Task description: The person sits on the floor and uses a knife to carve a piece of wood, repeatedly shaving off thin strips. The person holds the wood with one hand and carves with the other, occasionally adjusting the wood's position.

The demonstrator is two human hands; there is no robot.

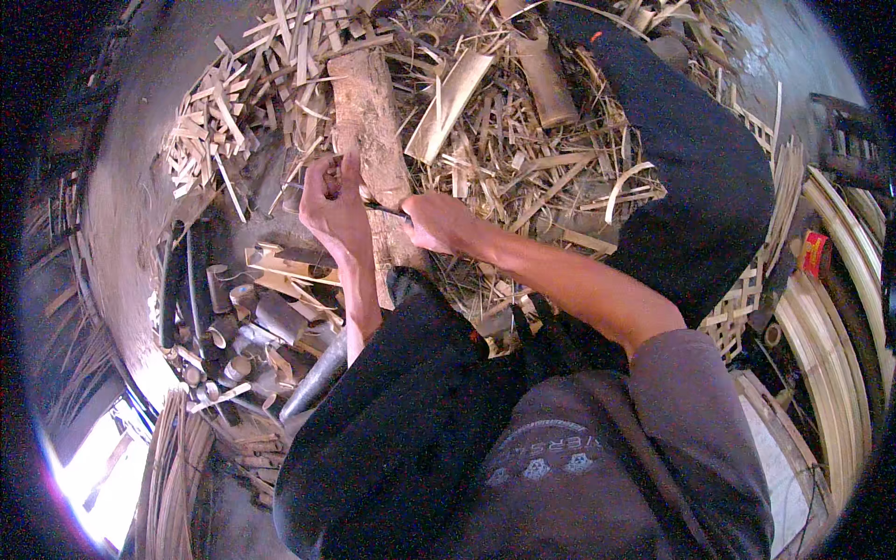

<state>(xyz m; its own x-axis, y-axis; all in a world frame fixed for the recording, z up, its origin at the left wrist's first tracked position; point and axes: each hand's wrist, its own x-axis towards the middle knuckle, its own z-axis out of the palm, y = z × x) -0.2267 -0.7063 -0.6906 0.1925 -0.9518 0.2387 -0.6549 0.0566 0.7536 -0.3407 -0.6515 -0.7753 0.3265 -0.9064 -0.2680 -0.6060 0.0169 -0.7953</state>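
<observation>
The person's right hand (435, 223) grasps a dark slender tool (385, 209) above the wooden log (366, 103); the left hand (334, 201) curls beside it, its hold unclear; pale lettering crosses the shirt (597, 411)

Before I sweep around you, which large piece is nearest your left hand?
The rough tan log, by the left hand; the split bamboo and bamboo section lie farther right.
</observation>
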